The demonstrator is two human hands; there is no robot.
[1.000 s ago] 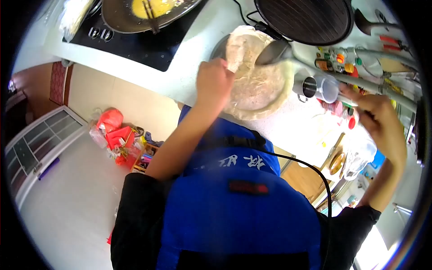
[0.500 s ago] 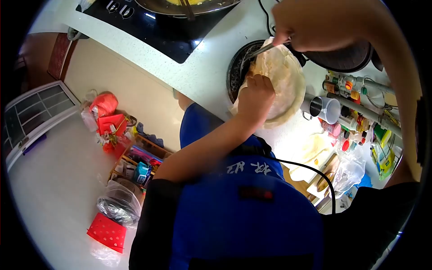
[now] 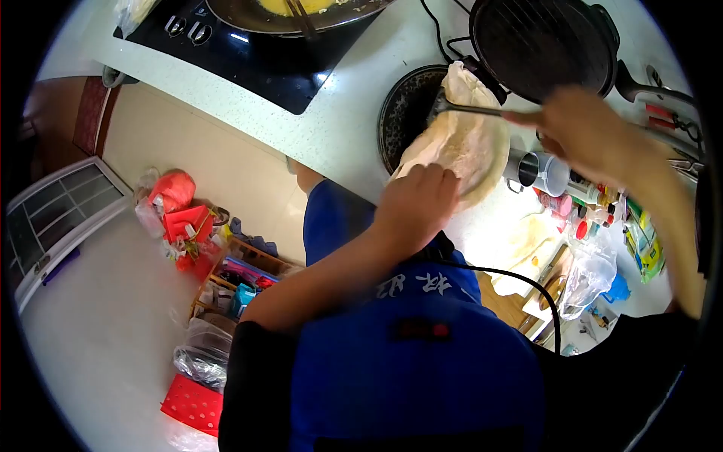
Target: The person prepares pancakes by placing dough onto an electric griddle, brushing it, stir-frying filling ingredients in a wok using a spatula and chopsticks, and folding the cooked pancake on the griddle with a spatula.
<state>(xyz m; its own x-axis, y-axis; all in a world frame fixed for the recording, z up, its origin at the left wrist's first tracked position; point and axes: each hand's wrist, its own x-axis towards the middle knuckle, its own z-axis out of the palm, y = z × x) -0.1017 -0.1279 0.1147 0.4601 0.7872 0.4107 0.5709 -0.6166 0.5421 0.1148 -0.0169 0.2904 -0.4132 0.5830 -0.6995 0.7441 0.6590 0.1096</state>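
A large pale flatbread [image 3: 467, 139] lies partly folded across the round black electric griddle [image 3: 401, 117] and hangs over its near right rim. My left hand [image 3: 418, 203] is closed on the bread's near edge, its fingertips pressed into the dough. From the right, my right hand [image 3: 584, 132] grips the handle of a spatula [image 3: 471, 110]. The spatula's dark head rests at the bread's far left edge, over the bare griddle surface. Behind it, the ridged griddle lid [image 3: 542, 49] stands open.
Left of the griddle, a wok [image 3: 256, 26] with yellow egg and chopsticks [image 3: 303, 19] sits on the black cooktop [image 3: 256, 68]. A clear cup [image 3: 553, 177] and several bottles [image 3: 591, 196] stand to the right. Another flat sheet of dough [image 3: 527, 245] lies nearer me.
My right hand has swung right and lower with the spatula, now level across the bread. The bread has been pulled back, exposing more griddle. My left hand has shifted slightly toward me.
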